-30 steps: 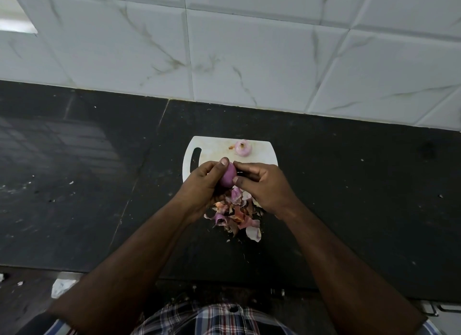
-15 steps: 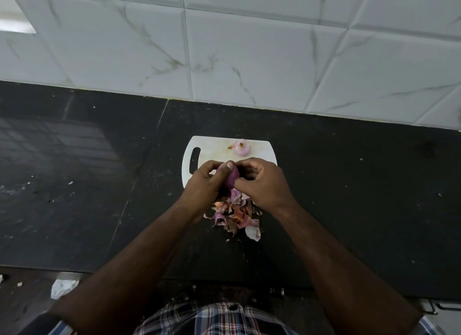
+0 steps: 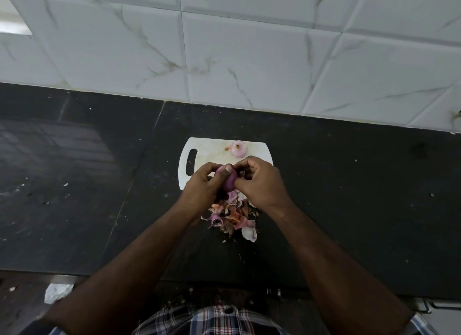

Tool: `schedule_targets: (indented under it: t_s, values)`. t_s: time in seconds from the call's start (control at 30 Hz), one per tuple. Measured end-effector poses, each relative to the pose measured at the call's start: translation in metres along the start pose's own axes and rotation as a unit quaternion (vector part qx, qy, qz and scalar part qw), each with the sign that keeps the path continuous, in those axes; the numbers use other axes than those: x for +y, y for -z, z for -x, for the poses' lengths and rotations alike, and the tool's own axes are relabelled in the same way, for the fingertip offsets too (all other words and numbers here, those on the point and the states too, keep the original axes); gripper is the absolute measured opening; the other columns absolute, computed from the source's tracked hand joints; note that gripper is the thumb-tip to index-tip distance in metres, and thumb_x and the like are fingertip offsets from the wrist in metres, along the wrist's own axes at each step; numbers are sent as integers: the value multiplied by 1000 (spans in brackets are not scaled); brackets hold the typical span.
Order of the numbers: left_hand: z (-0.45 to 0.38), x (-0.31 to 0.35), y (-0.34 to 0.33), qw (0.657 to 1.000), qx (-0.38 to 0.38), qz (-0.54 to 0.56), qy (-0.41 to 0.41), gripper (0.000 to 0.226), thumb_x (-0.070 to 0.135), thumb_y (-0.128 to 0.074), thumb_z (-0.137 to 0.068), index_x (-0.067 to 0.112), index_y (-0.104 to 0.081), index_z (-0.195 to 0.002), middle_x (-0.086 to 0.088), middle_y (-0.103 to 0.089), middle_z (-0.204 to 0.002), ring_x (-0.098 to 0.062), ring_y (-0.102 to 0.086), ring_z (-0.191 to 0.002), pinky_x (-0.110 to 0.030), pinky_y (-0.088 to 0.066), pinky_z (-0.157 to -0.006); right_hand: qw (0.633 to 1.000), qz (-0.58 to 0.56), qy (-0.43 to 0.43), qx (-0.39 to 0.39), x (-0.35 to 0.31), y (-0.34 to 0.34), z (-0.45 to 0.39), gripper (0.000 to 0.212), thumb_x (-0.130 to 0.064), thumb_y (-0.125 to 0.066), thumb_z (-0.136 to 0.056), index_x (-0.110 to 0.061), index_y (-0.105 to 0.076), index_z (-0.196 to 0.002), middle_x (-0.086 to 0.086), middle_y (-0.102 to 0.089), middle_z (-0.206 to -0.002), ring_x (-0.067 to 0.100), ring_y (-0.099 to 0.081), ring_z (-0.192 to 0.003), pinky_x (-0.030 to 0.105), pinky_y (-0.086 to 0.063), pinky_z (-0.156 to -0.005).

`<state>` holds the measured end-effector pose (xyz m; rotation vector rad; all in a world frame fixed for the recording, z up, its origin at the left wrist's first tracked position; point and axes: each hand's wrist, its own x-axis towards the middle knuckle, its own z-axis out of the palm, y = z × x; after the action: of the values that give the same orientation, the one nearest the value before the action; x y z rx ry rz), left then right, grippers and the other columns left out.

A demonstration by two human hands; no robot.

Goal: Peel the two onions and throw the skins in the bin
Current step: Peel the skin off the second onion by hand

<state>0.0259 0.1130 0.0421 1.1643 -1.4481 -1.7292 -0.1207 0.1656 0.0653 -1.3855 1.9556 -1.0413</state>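
A purple onion is held between both hands over the near edge of a white cutting board. My left hand grips it, thumb laid across its top. My right hand has its fingers curled against the onion's right side, pinching at it. A second, pale peeled onion lies on the board's far edge. A heap of pink and brown skins lies on the black counter just below my hands. No bin is in view.
The black stone counter runs left to right, backed by a white marbled tile wall. Small skin crumbs dot the counter near its front edge. A crumpled white scrap lies on the floor at lower left.
Both hands have closed in tighter round the purple onion and turned it a little. My left thumb now lies over its top. The heap of skins and the peeled onion have not moved.
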Motion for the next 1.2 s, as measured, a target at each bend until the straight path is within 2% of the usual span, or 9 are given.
schedule_targets:
  t_s: [0.17, 0.33, 0.47, 0.63, 0.7, 0.8, 0.93, 1.03, 1.2]
  values:
    - [1, 3, 2, 1000, -8, 11, 4, 34, 47, -61, -95, 19, -66, -112, -13, -70, -89, -16, -65, -62, -25, -50, -55, 1000, -28, 6, 0, 1, 5, 4, 22, -14, -67, -85, -21, -77, -104, -9, -76, -93, 3, -70, -87, 35, -60, -82]
    - [5, 4, 1, 997, -42, 56, 21, 31, 42, -58, -99, 16, -67, -112, -15, -66, -92, -18, -61, -67, -27, -49, -54, 999, -25, 12, 38, 2, 5, 4, 16, -16, -71, -84, -19, -79, -98, -9, -76, -88, 3, -70, -82, 34, -60, -79]
    - [10, 10, 0, 991, -53, 113, 55, 38, 42, -49, -102, 9, -62, -116, -15, -64, -88, -17, -58, -64, -24, -48, -52, 996, -52, -26, 68, 6, 0, 1, 19, -9, -70, -82, -19, -77, -97, -6, -76, -86, 7, -70, -76, 33, -60, -74]
    - [12, 18, 6, 975, -63, 185, 109, 53, 53, -43, -101, 8, -62, -123, -17, -67, -86, -17, -56, -59, -22, -50, -50, 998, -9, -53, 17, 24, 6, 2, 16, -13, -70, -89, -18, -77, -102, -6, -75, -85, 8, -68, -73, 30, -57, -72]
    - [14, 21, 6, 972, -62, 194, 121, 56, 56, -43, -100, 7, -62, -120, -16, -67, -82, -16, -55, -56, -21, -49, -49, 997, 52, -46, -33, 26, 9, 5, 15, -22, -71, -90, -18, -78, -103, -7, -75, -92, 4, -66, -80, 21, -49, -73]
    - [16, 21, 4, 970, -56, 190, 138, 58, 59, -43, -98, 7, -64, -113, -14, -69, -77, -14, -55, -54, -22, -47, -49, 998, 31, -28, -36, 21, 9, 7, 21, -20, -74, -87, -17, -77, -108, -4, -72, -120, 10, -66, -106, 30, -54, -88]
    - [14, 19, 3, 968, -56, 195, 148, 69, 65, -43, -95, 0, -64, -106, -14, -67, -76, -14, -54, -52, -22, -45, -47, 996, -87, 2, -35, 4, 10, 6, 26, -23, -73, -89, -21, -74, -115, -7, -76, -107, -2, -68, -86, 28, -55, -78]
    - [14, 18, 4, 966, -61, 199, 155, 71, 67, -43, -94, 0, -65, -103, -14, -67, -75, -14, -55, -53, -22, -45, -49, 996, -66, 0, -56, 0, 10, 4, 22, -26, -74, -88, -19, -75, -109, -7, -77, -101, 4, -70, -92, 36, -58, -88]
    - [16, 18, 5, 963, -69, 202, 167, 70, 66, -43, -94, 1, -65, -105, -14, -66, -74, -14, -54, -50, -21, -45, -47, 998, -17, 36, -49, 1, 10, 7, 13, -17, -72, -89, -19, -76, -101, -8, -77, -94, 7, -70, -88, 35, -58, -84]
